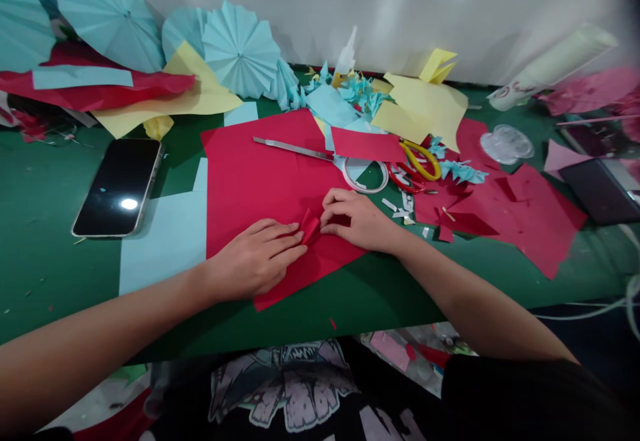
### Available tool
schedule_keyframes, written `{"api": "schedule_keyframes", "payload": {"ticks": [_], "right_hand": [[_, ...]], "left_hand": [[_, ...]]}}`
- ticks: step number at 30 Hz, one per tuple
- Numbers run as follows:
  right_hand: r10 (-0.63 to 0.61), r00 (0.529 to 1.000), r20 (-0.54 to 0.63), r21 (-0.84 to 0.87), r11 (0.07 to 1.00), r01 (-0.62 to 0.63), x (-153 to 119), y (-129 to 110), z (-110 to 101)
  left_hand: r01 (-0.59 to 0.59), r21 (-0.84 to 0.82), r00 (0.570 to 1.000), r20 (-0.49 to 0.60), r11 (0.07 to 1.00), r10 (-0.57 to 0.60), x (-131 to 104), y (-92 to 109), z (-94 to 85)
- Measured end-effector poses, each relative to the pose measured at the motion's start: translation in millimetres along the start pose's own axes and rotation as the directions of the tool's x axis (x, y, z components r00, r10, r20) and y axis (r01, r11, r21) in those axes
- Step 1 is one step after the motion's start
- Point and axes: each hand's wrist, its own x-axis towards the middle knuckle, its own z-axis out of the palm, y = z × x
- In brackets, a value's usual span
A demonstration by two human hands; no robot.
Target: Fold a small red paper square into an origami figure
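Observation:
A small piece of folded red paper [311,226] lies between my hands, on top of a large red paper sheet [250,187]. My left hand [255,257] rests on the sheet with its fingers stretched out, their tips touching the left side of the folded piece. From the other side, my right hand [357,221] pinches the right edge of that piece between thumb and fingers. Behind my hands, a thin metal blade [293,148] lies across the sheet. A roll of white tape [365,175] sits just beyond my right hand.
A phone [120,187] lies left, beside light blue paper [165,241]. Scissors with yellow handles [421,161], red-handled scissors [407,178] and red scraps [525,207] are at right. Pleated blue paper rosettes [241,54], a glue bottle [347,57] and yellow paper [430,107] line the wall.

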Motion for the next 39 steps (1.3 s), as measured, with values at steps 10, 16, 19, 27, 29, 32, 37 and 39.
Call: {"api": "schedule_keyframes", "payload": {"ticks": [10, 16, 19, 27, 29, 32, 37, 39], "right_hand": [[-0.313, 0.948, -0.050, -0.076, 0.948, 0.309, -1, 11, -1], [-0.335, 0.938, -0.090, -0.087, 0.941, 0.328, 0, 12, 3], [-0.317, 0.944, -0.087, -0.093, 0.946, 0.309, 0, 10, 4], [-0.100, 0.986, -0.135, -0.051, 0.994, 0.094, 2, 3, 5], [-0.051, 0.990, -0.130, -0.024, 0.999, 0.049, 2, 0, 5], [0.024, 0.991, -0.132, -0.032, 0.999, -0.028, 2, -6, 8], [0.171, 0.972, -0.158, -0.062, 0.981, -0.183, 0, -14, 15], [0.196, 0.967, -0.161, -0.047, 0.977, -0.206, 0, -15, 16]], "left_hand": [[0.092, -0.094, 0.994, -0.050, 0.991, -0.097, -2, 1, 3.1], [0.103, -0.159, 0.989, -0.084, 0.982, -0.118, -1, 0, 4.5], [0.150, -0.207, 0.983, -0.072, 0.967, -0.168, 0, -1, 4.7], [0.180, -0.201, 0.978, -0.071, 0.963, -0.197, 0, -3, 6.6], [0.175, -0.198, 0.979, -0.068, 0.964, -0.191, 0, -3, 6.3], [0.171, -0.190, 0.981, -0.059, 0.967, -0.185, 0, -3, 5.5], [0.147, -0.181, 0.985, -0.066, 0.972, -0.161, 0, -3, 6.6], [0.130, -0.157, 0.987, -0.071, 0.979, -0.142, 0, -3, 7.3]]}}
